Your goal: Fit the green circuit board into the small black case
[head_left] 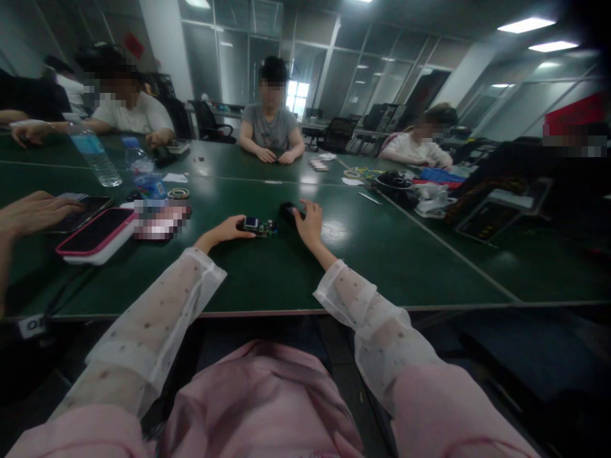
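Note:
Between the fingers and thumb of my left hand (226,231) is a small green circuit board (264,228) with a dark square screen in a pale frame. My hand covers its left end. My right hand (311,220) is closed around a black case-like piece (287,212), whose inside and far side I cannot make out. The board and the black piece are apart, with a narrow gap between them, both at or just above the green table (267,277).
Left of me lie a pink-rimmed phone (98,232), a blurred pink item (162,222), a tape roll (178,193) and water bottles (98,156). A co-worker's hand (41,213) rests on another phone. A pen (370,198), cables and a dark box (499,219) are right. Several people sit around.

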A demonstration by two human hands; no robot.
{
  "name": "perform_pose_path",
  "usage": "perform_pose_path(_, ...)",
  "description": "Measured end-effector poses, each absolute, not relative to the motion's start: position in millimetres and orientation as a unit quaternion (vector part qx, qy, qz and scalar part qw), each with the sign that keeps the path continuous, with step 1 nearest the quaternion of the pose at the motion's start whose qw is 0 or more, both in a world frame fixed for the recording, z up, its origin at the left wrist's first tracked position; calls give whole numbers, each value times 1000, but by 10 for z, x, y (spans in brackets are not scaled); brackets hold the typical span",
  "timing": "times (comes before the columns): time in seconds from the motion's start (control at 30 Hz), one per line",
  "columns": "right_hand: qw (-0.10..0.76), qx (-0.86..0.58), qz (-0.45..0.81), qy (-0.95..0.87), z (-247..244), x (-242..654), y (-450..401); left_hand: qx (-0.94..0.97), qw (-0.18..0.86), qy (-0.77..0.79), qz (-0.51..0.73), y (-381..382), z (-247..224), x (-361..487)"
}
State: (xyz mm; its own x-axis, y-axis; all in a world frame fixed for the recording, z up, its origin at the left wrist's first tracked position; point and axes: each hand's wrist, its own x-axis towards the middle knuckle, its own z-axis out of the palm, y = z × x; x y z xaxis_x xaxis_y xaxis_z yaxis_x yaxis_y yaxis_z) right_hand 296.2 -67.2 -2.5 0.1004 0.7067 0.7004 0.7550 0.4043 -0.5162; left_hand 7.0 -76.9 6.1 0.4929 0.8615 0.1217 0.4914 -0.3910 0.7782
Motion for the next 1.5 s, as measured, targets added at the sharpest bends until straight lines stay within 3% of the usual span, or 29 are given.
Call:
perform_pose_path(0.27, 522, -545, -45, -655, -100, 2974, -620, 786, 356, 427, 270, -738, 44, 67)
perform_pose_path(0.8, 430, -597, 20, -677, -267, 2992, -513, 782, 367, 421, 276, -739, 34, 69)
perform_pose_path(1.07, 541, -474, 105, -687, -42, 2935, -541, 782, 354, 430, 280, -698, -23, 59)
perform_pose_path(1.27, 503, -350, 200, -765, 77, 2705, -800, 776, 357, 439, 278, -703, -23, 51)
perform_pose_path(1.5, 453, -316, 233, -801, 81, 2636, -892, 755, 392, 438, 291, -740, -10, 64)
